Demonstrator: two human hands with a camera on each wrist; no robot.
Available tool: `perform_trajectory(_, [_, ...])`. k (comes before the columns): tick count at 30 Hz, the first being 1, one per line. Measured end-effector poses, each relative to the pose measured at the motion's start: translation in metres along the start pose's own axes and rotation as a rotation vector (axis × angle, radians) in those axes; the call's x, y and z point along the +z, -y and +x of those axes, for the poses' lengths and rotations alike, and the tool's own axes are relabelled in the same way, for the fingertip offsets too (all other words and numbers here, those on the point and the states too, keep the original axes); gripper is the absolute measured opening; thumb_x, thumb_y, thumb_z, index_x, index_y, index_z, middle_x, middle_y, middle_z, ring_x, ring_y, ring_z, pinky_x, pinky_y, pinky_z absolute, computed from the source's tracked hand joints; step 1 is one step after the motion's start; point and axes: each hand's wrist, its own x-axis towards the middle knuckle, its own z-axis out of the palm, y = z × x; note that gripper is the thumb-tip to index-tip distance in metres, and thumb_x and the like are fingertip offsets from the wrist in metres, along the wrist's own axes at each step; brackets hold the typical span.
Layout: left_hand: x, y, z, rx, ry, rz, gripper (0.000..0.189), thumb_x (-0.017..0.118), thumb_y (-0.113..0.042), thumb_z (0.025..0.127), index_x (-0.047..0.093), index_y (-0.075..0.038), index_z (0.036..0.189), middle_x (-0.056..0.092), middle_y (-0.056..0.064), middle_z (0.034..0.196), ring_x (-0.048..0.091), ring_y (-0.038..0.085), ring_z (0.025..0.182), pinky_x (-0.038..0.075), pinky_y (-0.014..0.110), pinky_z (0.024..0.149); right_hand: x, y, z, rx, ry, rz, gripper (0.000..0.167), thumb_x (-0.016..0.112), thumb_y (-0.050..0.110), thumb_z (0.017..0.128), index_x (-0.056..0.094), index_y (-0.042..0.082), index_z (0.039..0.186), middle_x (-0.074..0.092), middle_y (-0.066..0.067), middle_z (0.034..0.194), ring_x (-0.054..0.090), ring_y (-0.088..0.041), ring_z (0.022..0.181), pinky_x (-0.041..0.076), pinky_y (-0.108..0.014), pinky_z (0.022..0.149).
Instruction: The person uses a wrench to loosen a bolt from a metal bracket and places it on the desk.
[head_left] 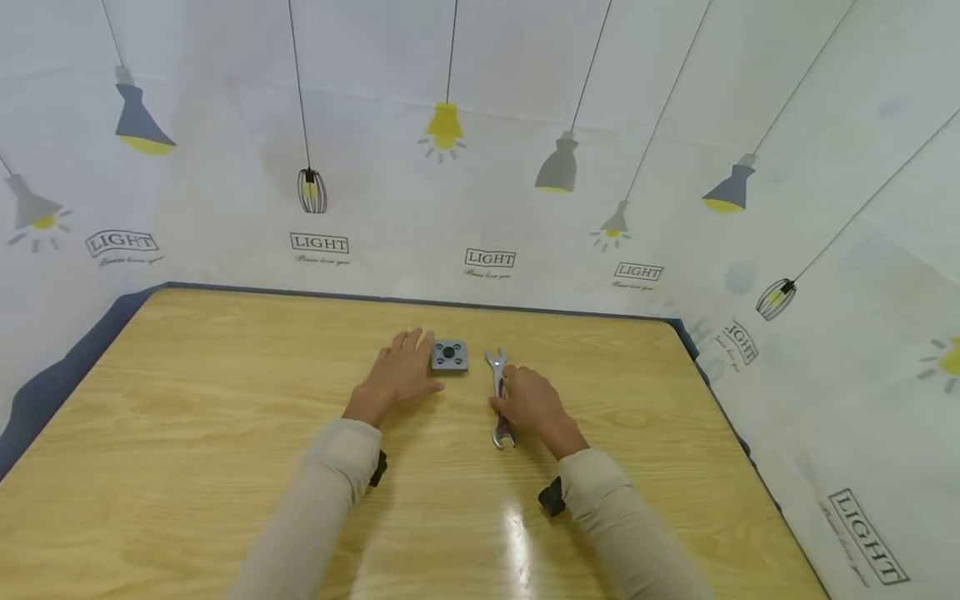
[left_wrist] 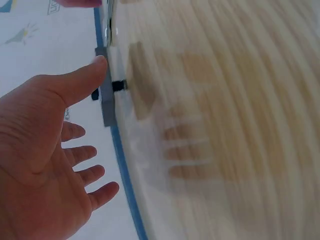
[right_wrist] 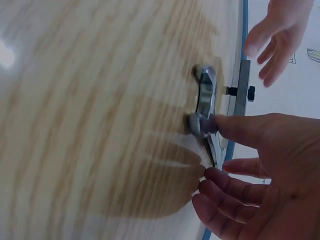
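A double open-ended wrench (head_left: 498,383) lies lengthwise on the wooden table. My right hand (head_left: 531,402) grips it from the right, thumb on its left side and fingers curled at the other. One open end (right_wrist: 206,95) shows close up in the right wrist view. Left of the wrench is a square grey metal plate (head_left: 457,366) with holes in its corners. A black bolt (right_wrist: 251,93) passes through its middle, the thread showing on the side toward the table. My left hand (head_left: 400,368) is beside the plate, fingers extended, thumb tip overlapping the plate in the left wrist view.
The wooden table (head_left: 210,433) has a dark blue edge (head_left: 390,299) at the back. Behind it hangs a white wall covering (head_left: 390,183) printed with lamps. Each wrist carries a small black device (head_left: 552,497).
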Motion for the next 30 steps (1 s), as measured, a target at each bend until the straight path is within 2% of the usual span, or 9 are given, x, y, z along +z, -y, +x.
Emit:
perform_trajectory(5, [0.010,-0.007,0.016,-0.020,0.011,-0.062,0.088,0.068,-0.040,0.094,0.021,0.001,0.156,0.026,0.023,0.159,0.025,0.042,0.146,0.026,0.059,0.116,0.005,0.009,-0.002,0.078,-0.047,0.137,0.025,0.068,0.011,0.089,0.054,0.002,0.108,0.057,-0.006,0.071,0.055,-0.017,0.055,0.042,-0.027,0.046])
perform_trajectory(9, [0.013,-0.011,0.024,-0.059,-0.029,-0.085,0.085,0.072,-0.036,0.091,0.028,0.001,0.154,0.034,0.023,0.154,0.033,0.041,0.141,0.032,0.056,0.113,0.004,0.016,-0.003,0.146,-0.094,0.210,0.034,0.068,0.005,0.082,0.049,0.001,0.110,0.057,-0.011,0.072,0.058,-0.023,0.055,0.045,-0.029,0.045])
perform_trajectory(12, [0.016,-0.013,0.029,-0.066,-0.052,-0.072,0.081,0.073,-0.032,0.090,0.032,0.003,0.151,0.039,0.025,0.148,0.041,0.040,0.135,0.037,0.053,0.110,0.005,0.017,-0.002,0.194,-0.098,0.227,0.034,0.071,0.006,0.081,0.048,0.001,0.106,0.056,-0.011,0.072,0.057,-0.023,0.055,0.046,-0.028,0.044])
perform_trajectory(14, [0.018,-0.015,0.032,-0.063,-0.057,-0.077,0.079,0.074,-0.030,0.090,0.035,0.005,0.149,0.041,0.026,0.143,0.045,0.038,0.128,0.041,0.050,0.107,0.006,0.015,-0.001,0.213,-0.092,0.230,0.028,0.071,0.006,0.081,0.051,0.001,0.100,0.056,-0.010,0.071,0.056,-0.022,0.054,0.045,-0.026,0.042])
perform_trajectory(19, [0.022,-0.013,0.031,-0.069,-0.103,-0.142,0.075,0.074,-0.029,0.090,0.039,0.008,0.145,0.042,0.023,0.131,0.048,0.031,0.109,0.047,0.043,0.092,0.007,0.010,0.002,0.173,-0.118,0.216,0.012,0.068,0.006,0.083,0.057,0.001,0.083,0.054,-0.007,0.069,0.052,-0.018,0.054,0.041,-0.024,0.044])
perform_trajectory(22, [0.021,-0.011,0.027,-0.084,-0.145,-0.215,0.072,0.074,-0.031,0.089,0.041,0.004,0.142,0.042,0.019,0.127,0.048,0.028,0.103,0.048,0.040,0.087,0.009,0.007,0.003,0.157,-0.130,0.217,0.009,0.065,0.006,0.085,0.058,0.001,0.084,0.055,-0.007,0.071,0.050,-0.018,0.057,0.040,-0.026,0.048])
perform_trajectory(25, [0.020,-0.010,0.021,-0.092,-0.178,-0.304,0.070,0.075,-0.032,0.089,0.041,0.001,0.141,0.046,0.016,0.124,0.051,0.026,0.100,0.049,0.038,0.084,0.011,0.004,0.003,0.162,-0.141,0.237,0.012,0.062,0.005,0.085,0.061,-0.002,0.094,0.062,-0.013,0.081,0.053,-0.020,0.063,0.045,-0.031,0.052])
perform_trajectory(28, [0.018,-0.012,0.014,-0.084,-0.211,-0.368,0.068,0.075,-0.031,0.087,0.042,0.000,0.138,0.052,0.015,0.121,0.055,0.026,0.097,0.050,0.039,0.084,0.012,0.001,0.002,0.154,-0.163,0.247,0.032,0.062,0.005,0.086,0.060,-0.003,0.117,0.068,-0.019,0.099,0.056,-0.023,0.072,0.049,-0.037,0.061])
perform_trajectory(30, [0.015,-0.013,0.009,-0.077,-0.229,-0.395,0.069,0.076,-0.030,0.087,0.041,0.000,0.139,0.055,0.016,0.122,0.057,0.026,0.098,0.050,0.040,0.085,0.013,0.000,0.002,0.133,-0.181,0.243,0.045,0.062,0.003,0.087,0.054,-0.002,0.131,0.067,-0.018,0.100,0.056,-0.022,0.072,0.048,-0.036,0.061])
